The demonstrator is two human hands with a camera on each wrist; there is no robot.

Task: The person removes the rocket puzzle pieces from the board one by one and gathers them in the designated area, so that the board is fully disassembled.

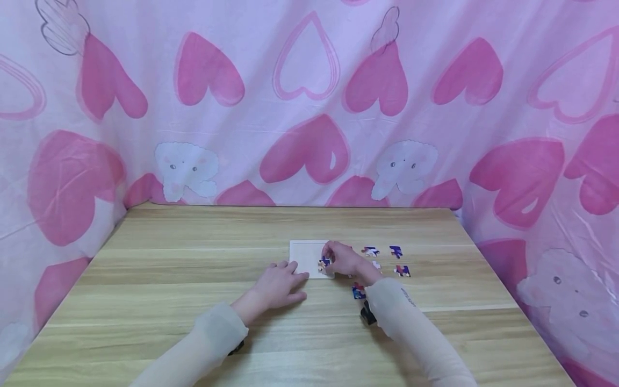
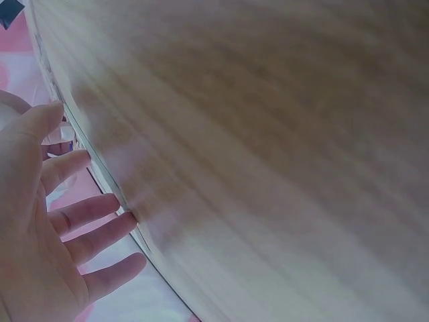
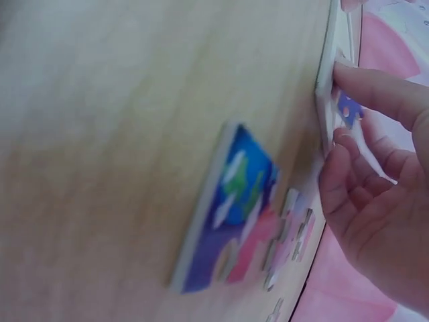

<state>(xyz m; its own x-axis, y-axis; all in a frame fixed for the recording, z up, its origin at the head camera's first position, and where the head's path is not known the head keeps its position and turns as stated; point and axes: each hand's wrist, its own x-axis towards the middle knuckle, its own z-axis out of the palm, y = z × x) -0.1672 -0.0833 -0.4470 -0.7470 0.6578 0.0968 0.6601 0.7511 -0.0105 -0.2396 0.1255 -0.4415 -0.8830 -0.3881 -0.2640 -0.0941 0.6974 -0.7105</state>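
A white puzzle board [image 1: 304, 259] lies flat on the wooden table. Over its right part, my right hand [image 1: 344, 259] pinches a purple-and-white jigsaw piece [image 1: 323, 264] between thumb and fingers. In the right wrist view, part of that piece shows purple [image 3: 349, 109] behind the thumb, low over the board. My left hand [image 1: 276, 285] rests at the board's lower left corner, fingers spread and nearly straight, fingertips at its edge. The left wrist view shows the same hand [image 2: 60, 221] holding nothing. My right hand hides the board's right edge.
Several loose jigsaw pieces lie right of the board, among them a white-and-purple one [image 1: 371, 251], a dark purple one [image 1: 396, 251] and a red-and-purple one [image 1: 402, 271]. Closest to my right sleeve is a blue-and-red piece [image 1: 358, 291]. A pink heart-patterned curtain [image 1: 304, 150] surrounds the table.
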